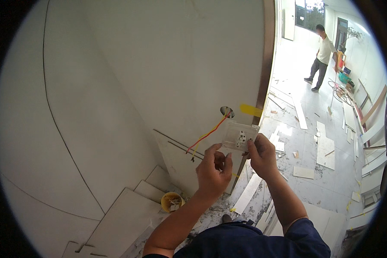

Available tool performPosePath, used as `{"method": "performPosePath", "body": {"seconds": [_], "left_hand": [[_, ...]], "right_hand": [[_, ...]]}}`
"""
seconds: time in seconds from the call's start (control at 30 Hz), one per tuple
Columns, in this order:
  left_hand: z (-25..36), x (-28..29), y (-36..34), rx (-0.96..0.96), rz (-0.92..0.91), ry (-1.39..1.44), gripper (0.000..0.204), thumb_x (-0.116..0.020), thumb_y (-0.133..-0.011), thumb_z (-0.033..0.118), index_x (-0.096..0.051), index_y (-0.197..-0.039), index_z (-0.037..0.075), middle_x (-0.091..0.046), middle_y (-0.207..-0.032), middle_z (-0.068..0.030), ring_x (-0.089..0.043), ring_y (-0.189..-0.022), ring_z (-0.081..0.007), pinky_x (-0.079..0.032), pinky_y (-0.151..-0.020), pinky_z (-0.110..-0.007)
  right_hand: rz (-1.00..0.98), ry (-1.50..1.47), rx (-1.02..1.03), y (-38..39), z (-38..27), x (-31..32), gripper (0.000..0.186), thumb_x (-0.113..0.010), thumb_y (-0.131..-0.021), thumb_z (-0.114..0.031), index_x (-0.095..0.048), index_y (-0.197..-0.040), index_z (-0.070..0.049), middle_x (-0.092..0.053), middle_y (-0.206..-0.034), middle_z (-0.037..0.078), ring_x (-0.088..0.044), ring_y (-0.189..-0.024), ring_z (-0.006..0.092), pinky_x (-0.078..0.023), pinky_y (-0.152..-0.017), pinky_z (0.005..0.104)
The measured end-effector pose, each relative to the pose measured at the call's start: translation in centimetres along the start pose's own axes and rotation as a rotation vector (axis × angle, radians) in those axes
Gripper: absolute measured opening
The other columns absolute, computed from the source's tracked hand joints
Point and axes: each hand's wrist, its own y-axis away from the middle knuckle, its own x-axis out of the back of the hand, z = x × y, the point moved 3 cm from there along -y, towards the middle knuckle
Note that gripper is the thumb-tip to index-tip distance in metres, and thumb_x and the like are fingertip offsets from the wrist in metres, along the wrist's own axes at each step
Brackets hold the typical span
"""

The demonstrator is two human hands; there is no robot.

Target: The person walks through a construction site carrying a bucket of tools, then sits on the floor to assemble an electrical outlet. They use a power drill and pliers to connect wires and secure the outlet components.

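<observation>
A white square electrical faceplate point(240, 136), its inner side with small fittings turned toward me, is held up in front of the wall. My right hand point(262, 155) grips it at its right edge, thumb on the face. Just below its lower left edge is my left hand point(214, 170), with thumb and forefinger apart and the other fingers curled; nothing shows between them. Red and yellow wires point(210, 134) come out of a round hole point(227, 112) in the white wall and hang down to the left, their ends bare of any fitting that I can see.
A yellow strip point(250, 110) sticks on the wall beside the brown door frame point(265, 64). Below are a yellow bucket point(172, 201) and leaning white panels point(120, 215). Offcuts point(327, 150) litter the floor beyond the opening, where another person point(324, 53) stands near coiled hose point(342, 92).
</observation>
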Motion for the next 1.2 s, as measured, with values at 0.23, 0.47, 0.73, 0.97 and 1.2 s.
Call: {"method": "performPosePath", "body": {"seconds": [0.23,0.47,0.73,0.97,1.2], "left_hand": [[0.2,0.2,-1.6,0.177,-0.053,0.029,0.031,-0.068,-0.102,0.023,-0.064,-0.114,-0.005,-0.067,-0.072,-0.0071,-0.063,-0.06,-0.0087,-0.049,-0.054,-0.027],[-1.8,-1.1,-2.2,0.275,-0.056,0.09,0.033,-0.068,-0.103,0.031,-0.068,-0.101,-0.002,-0.065,-0.071,-0.0039,-0.056,-0.06,-0.0065,-0.045,-0.053,-0.027],[-1.7,-1.2,-1.8,0.232,0.011,0.113,0.032,-0.069,-0.104,0.031,-0.067,-0.102,-0.001,-0.063,-0.074,-0.0012,-0.051,-0.06,-0.006,-0.042,-0.053,-0.026],[-0.1,1.9,-3.5,0.205,0.101,0.115,0.023,-0.072,-0.101,0.024,-0.069,-0.098,0.001,-0.062,-0.065,-0.0014,-0.053,-0.056,-0.0059,-0.042,-0.052,-0.027],[-0.9,2.7,-3.5,0.262,0.085,0.043,0.025,-0.071,-0.102,0.024,-0.07,-0.098,0.0,-0.061,-0.064,-0.0001,-0.049,-0.055,-0.0057,-0.041,-0.053,-0.027]], "right_hand": [[-0.026,-0.02,-0.005,-0.1,-0.6,-0.2,0.013,-0.055,-0.107,-0.007,-0.061,-0.109,0.004,-0.07,-0.092,0.009,-0.069,-0.083,0.012,-0.059,-0.075,0.0311],[-0.033,0.004,0.024,-0.1,-1.0,-0.3,0.011,-0.056,-0.106,-0.005,-0.061,-0.109,0.004,-0.07,-0.091,0.008,-0.068,-0.08,0.0111,-0.059,-0.073,0.0306],[0.05,0.207,0.134,0.3,-0.2,-0.1,0.006,-0.065,-0.1,-0.004,-0.064,-0.101,0.002,-0.067,-0.077,0.007,-0.063,-0.067,0.0085,-0.051,-0.059,0.0269],[0.052,0.224,0.232,0.3,-0.4,-0.3,0.009,-0.071,-0.095,-0.003,-0.068,-0.102,0.002,-0.066,-0.073,0.006,-0.058,-0.058,0.0071,-0.046,-0.053,0.0262],[0.09,0.247,0.293,0.5,-1.5,-0.5,0.024,-0.071,-0.092,0.001,-0.065,-0.115,0.002,-0.067,-0.088,0.01,-0.061,-0.059,0.0101,-0.051,-0.055,0.027]]}}
